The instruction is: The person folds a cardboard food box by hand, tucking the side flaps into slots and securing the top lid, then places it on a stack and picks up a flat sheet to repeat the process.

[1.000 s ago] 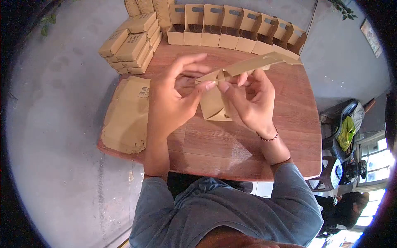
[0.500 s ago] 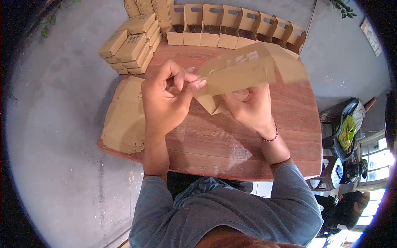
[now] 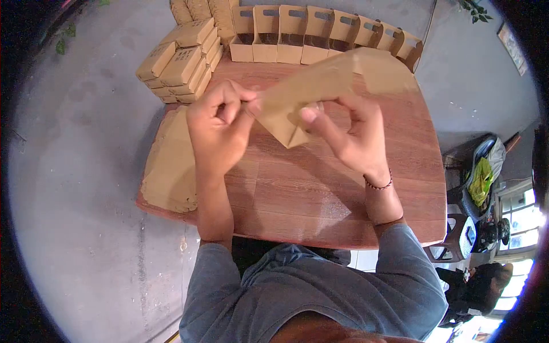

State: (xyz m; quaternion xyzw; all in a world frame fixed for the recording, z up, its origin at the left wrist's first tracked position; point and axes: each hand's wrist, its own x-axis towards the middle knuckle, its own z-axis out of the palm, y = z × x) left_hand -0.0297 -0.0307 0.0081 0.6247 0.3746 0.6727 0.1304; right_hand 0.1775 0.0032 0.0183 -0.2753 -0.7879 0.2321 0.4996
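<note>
Left hand (image 3: 220,128): had shifted leftward, fingertips pinching the cardboard (image 3: 309,83).
Right hand (image 3: 354,128): thumb extended; grip could not be told.
Cardboard axis: slanted near-left to far-right.

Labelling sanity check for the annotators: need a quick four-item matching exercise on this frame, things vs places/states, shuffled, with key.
Things
1. cardboard piece
2. flat cardboard sheets
3. handled boxes
4. bracelet

Places/states
A. around the right wrist
B. in a row along the far edge of the table
C. raised, one end pinched by the left hand
D. lying at the table's left side

Pairs: 1-C, 2-D, 3-B, 4-A
</note>
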